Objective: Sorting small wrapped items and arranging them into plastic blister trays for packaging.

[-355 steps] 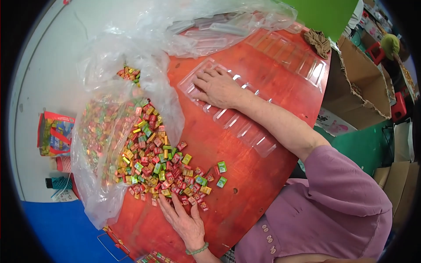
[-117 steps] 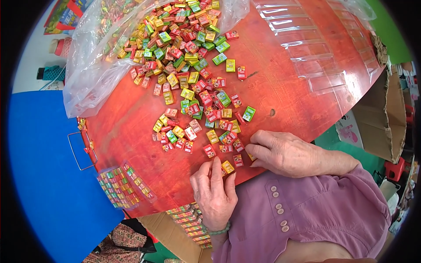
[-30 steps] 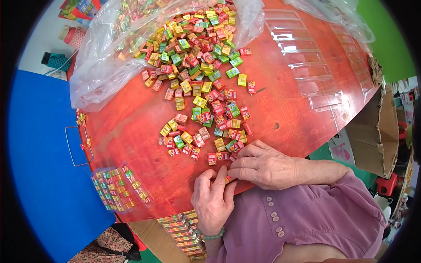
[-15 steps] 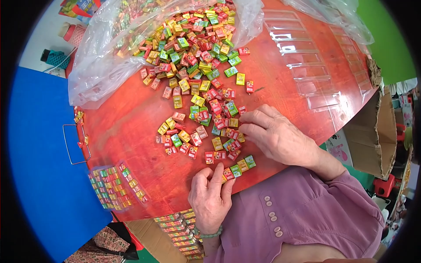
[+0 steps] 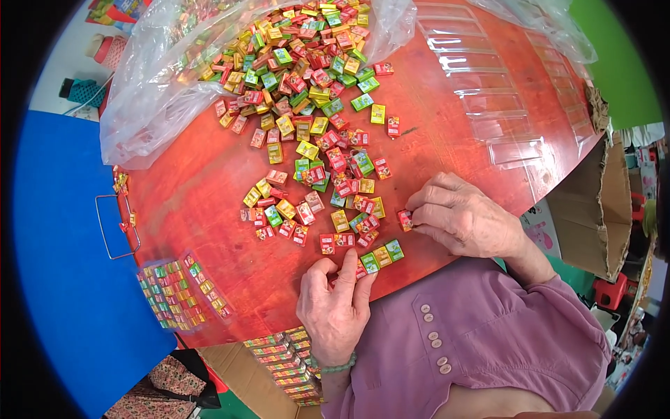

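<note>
- Your left hand (image 5: 336, 307) lies flat at the near edge of the table (image 5: 202, 202), holding nothing, forefinger touching a short row of boxes (image 5: 380, 255).
- The row runs up to the right, toward your right hand.
- Your right hand (image 5: 460, 218) pinches a red box (image 5: 405, 220), just beyond the row's right end.

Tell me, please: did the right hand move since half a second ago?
Yes. The right hand has drawn back from the spread of small sweets toward the near edge of the red table, and its fingers now pinch one red sweet.
</note>
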